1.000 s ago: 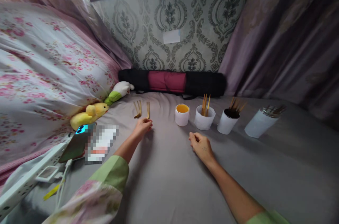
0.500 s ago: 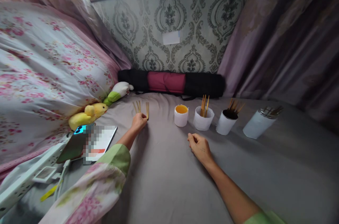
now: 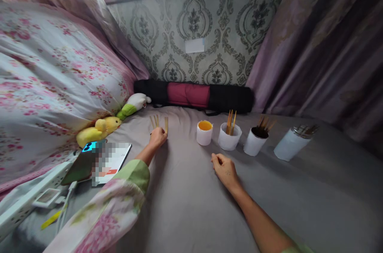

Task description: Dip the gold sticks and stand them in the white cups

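Observation:
My left hand (image 3: 158, 137) is closed at the lower ends of some thin wooden sticks (image 3: 154, 121) that fan out beyond its fingers. Another tight group of thin sticks (image 3: 166, 124) lies just right of its fingertips, apart or touching I cannot tell. My right hand (image 3: 225, 168) rests on the grey sheet with its fingers curled in; whatever they may hold is hidden. Above it stand a small white cup with an orange inside (image 3: 204, 133) and a white cup holding several brown sticks (image 3: 229, 137).
Farther right, a white cup with a dark inside (image 3: 254, 143) and a tilted white canister (image 3: 290, 146) both hold sticks. A black and maroon roll (image 3: 188, 95) lies along the wall. On the left are plush toys (image 3: 100, 129), a phone (image 3: 83, 163) and a power strip (image 3: 32, 197).
The view has tilted slightly, so the cups sit a little lower in the picture. Both hands stay almost where they were, and the sticks look the same.

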Available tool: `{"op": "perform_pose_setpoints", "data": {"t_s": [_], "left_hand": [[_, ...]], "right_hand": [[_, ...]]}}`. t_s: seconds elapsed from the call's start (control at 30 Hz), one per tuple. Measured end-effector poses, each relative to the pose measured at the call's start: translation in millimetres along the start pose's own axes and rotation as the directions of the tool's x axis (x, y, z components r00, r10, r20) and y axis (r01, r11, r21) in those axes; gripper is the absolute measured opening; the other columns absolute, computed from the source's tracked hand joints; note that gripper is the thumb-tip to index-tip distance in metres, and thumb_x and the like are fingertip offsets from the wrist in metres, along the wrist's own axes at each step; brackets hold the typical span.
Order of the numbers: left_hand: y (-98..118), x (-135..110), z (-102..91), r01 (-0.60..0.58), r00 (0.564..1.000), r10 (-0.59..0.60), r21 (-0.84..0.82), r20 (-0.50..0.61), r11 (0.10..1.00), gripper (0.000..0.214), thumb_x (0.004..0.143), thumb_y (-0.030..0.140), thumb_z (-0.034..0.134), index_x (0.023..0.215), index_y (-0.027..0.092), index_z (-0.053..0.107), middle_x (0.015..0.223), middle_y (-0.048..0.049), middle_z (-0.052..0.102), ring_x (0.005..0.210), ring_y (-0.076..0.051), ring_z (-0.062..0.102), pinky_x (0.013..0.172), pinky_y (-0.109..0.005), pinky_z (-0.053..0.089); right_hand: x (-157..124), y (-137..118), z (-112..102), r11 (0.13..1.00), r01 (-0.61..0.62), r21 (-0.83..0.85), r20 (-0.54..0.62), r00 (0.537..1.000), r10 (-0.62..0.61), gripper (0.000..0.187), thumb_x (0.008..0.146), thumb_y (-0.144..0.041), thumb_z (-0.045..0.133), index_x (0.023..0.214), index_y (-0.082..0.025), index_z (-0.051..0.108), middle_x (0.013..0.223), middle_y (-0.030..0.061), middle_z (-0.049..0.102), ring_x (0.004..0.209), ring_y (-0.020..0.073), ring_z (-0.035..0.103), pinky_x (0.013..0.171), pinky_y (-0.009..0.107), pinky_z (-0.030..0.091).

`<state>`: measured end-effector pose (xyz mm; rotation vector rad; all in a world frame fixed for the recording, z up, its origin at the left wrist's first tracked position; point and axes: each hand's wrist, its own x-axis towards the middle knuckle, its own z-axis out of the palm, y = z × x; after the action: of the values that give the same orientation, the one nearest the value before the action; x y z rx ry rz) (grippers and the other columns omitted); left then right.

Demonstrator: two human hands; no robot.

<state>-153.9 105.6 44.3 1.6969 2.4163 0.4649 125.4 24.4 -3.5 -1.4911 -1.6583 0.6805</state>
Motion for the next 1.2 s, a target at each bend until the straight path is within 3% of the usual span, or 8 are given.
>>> {"op": "perform_pose_setpoints", "data": {"t_s": [0.9,1.2], "left_hand": [[-9,16,24.6,0.007,1.000,-0.008,0.071,0.008,0.997,0.024,0.066,0.017,0.048,0.082,0.011,0.065,0.087,-0.0143,0.064,0.084,-0.021,0.058,0.070,-0.024,0.041],[-9,16,24.7,0.019,1.000,-0.020,0.067,0.008,0.998,0.022,0.065,0.015,0.048,0.081,0.012,0.063,0.086,-0.0140,0.064,0.084,-0.021,0.059,0.068,-0.024,0.042]], "right_hand": [[0,0,0,1.000,0.010,-0.016,0.007,1.000,-0.010,0.042,0.080,-0.046,0.035,0.062,-0.015,0.058,0.051,0.0025,0.056,0.046,0.0110,0.046,0.044,0.020,0.030],[-1,0,1,1.000,0.009,-0.018,0.009,1.000,-0.009,0.041,0.081,-0.046,0.035,0.063,-0.016,0.057,0.053,0.0012,0.056,0.046,0.0103,0.046,0.045,0.019,0.030]]}}
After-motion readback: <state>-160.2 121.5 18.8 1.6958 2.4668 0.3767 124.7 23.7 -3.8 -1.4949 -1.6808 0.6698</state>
